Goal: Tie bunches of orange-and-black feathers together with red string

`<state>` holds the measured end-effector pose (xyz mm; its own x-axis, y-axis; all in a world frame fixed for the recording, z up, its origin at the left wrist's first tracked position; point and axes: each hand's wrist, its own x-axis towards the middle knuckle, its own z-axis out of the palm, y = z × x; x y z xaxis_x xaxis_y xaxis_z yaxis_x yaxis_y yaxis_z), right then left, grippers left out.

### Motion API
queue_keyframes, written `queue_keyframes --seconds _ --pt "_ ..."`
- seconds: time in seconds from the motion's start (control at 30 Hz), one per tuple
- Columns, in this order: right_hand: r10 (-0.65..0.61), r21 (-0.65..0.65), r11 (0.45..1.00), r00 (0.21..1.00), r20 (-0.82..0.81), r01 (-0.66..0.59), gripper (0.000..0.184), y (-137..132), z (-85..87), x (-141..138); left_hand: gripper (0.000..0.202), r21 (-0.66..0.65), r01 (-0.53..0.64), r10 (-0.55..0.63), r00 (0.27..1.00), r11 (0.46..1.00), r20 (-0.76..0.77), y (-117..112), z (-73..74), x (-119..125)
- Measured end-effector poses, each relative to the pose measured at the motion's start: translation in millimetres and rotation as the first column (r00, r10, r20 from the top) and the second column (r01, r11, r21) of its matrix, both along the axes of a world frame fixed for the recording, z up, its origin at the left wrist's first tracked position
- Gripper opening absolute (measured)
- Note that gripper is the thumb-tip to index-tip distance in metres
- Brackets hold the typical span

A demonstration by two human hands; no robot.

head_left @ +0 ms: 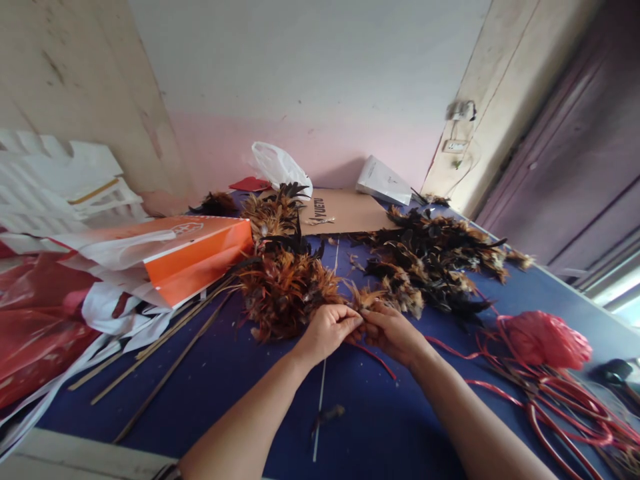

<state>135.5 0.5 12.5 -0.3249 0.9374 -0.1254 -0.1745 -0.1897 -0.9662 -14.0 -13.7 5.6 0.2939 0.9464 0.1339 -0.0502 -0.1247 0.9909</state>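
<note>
Between my two hands is a small bunch of light brown feathers [367, 295], its tips pointing away from me. My right hand [395, 333] is closed around the base of the bunch. The thumb and forefinger of my left hand [327, 330] pinch the same base, touching my right fingertips. A thin red plastic string [377, 360] trails out below the hands; where it meets the bunch is hidden by my fingers. Just left of the bunch lies a reddish-brown feather pile [283, 290], and beyond my right hand spreads a darker feather pile [430, 257].
Thin sticks [170, 360] lie left on the blue table [280, 433], near an orange paper bag [200, 257]. Red-handled scissors [565, 407] and a red string ball [547, 339] sit right. Flat cardboard [355, 210], a white box [383, 180] and a plastic bag [280, 165] stand behind.
</note>
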Motion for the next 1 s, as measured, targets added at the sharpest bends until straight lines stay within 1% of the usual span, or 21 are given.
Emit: queue_keyframes --seconds 0.1,0.17,0.2,0.33,0.53,0.77,0.9,0.97,1.0 --pt "-0.008 -0.087 0.996 0.999 -0.044 0.004 0.02 1 2.2 -1 0.022 -0.023 -0.059 0.058 0.998 0.998 -0.039 4 -6.9 0" --pt "-0.055 -0.072 0.996 0.997 -0.047 0.051 0.015 1 3.0 -1 0.022 -0.003 -0.093 0.092 0.99 0.996 -0.103 5 -9.4 0" --pt "-0.078 -0.062 0.995 0.996 -0.049 0.075 0.016 1 3.0 -2 0.022 0.016 -0.099 0.1 0.986 0.995 -0.132 5 -9.8 -1" --pt "-0.139 -0.024 0.99 0.989 -0.051 0.138 0.031 -2 1.2 -6 0.021 0.114 -0.109 0.131 0.97 0.987 -0.205 3 -7.2 -2" --pt "-0.103 0.071 0.992 0.995 -0.015 0.104 0.029 -4 -2.4 -10 0.022 0.194 -0.06 0.109 0.961 0.979 -0.256 2 -4.4 -3" --pt "-0.048 0.099 0.994 0.999 -0.013 0.049 0.03 -5 -1.7 -9 0.019 0.264 -0.08 0.169 0.927 0.961 -0.335 1 1.3 -4" --pt "0.034 0.159 0.987 0.999 -0.026 -0.029 0.027 -7 0.4 -9 0.015 0.305 -0.114 0.221 0.913 0.946 -0.343 1 -0.1 -5" --pt "0.035 0.198 0.98 0.997 -0.066 -0.021 0.03 -8 4.0 -8 0.013 0.276 -0.131 0.216 0.927 0.952 -0.305 2 -3.6 -4" --pt "0.013 0.221 0.975 0.996 -0.084 0.006 0.033 -8 6.3 -7 0.014 0.233 -0.135 0.199 0.94 0.963 -0.276 2 -5.5 -3"
